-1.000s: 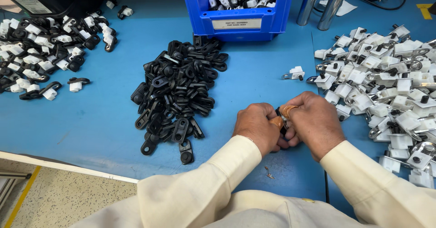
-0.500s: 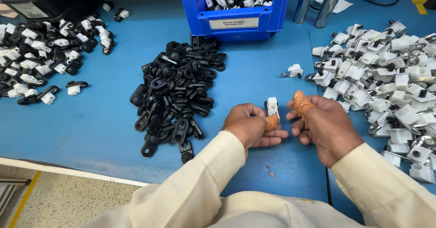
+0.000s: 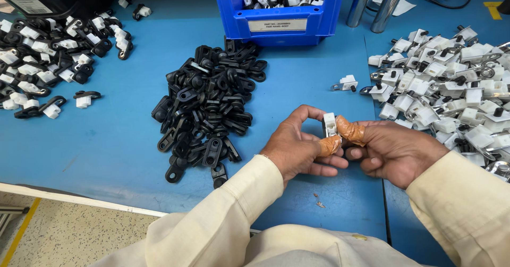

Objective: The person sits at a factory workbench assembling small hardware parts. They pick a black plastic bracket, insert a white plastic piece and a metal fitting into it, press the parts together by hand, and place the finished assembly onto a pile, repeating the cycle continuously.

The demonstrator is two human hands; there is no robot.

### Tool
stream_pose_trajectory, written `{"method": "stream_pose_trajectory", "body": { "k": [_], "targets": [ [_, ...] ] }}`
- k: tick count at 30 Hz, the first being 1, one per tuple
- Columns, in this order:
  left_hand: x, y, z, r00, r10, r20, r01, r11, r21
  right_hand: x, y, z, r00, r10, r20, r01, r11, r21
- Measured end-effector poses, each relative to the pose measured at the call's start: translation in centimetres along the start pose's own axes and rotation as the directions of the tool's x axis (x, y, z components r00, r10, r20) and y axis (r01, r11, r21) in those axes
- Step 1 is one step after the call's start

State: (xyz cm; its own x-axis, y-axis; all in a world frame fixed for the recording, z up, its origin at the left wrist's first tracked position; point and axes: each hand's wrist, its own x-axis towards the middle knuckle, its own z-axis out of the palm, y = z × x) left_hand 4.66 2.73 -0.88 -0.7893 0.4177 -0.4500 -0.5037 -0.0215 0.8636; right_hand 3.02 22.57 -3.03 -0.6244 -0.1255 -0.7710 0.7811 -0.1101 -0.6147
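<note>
My left hand (image 3: 300, 150) and my right hand (image 3: 396, 150) meet over the blue tabletop (image 3: 106, 145), and together they pinch one small white plastic part (image 3: 330, 124) between thumbs wrapped in orange tape; the other fingers are curled loosely. Left of my hands lies a heap of black clips (image 3: 210, 105). At the right is a pile of white parts (image 3: 457, 86). Ahead stands a blue bin (image 3: 234, 17) with a white rectangular label (image 3: 277, 24) on its front wall.
</note>
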Motion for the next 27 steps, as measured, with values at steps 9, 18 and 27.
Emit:
{"method": "stream_pose_trajectory", "body": {
  "k": [9,18,27],
  "targets": [
    [0.2,0.2,1.4,0.969,-0.010,-0.246,0.012,1.000,0.006,-0.5,1.4,3.3,0.943,-0.187,-0.274,0.199,0.980,0.016],
    [-0.5,-0.9,2.3,0.952,0.085,-0.295,-0.066,0.995,0.073,-2.3,4.3,4.5,0.359,-0.927,-0.111,0.420,0.266,-0.868],
    [-0.2,-1.2,1.2,0.955,0.020,-0.297,-0.050,0.995,-0.092,-2.1,4.7,3.6,0.743,-0.644,-0.182,0.563,0.749,-0.350]
  ]
}}
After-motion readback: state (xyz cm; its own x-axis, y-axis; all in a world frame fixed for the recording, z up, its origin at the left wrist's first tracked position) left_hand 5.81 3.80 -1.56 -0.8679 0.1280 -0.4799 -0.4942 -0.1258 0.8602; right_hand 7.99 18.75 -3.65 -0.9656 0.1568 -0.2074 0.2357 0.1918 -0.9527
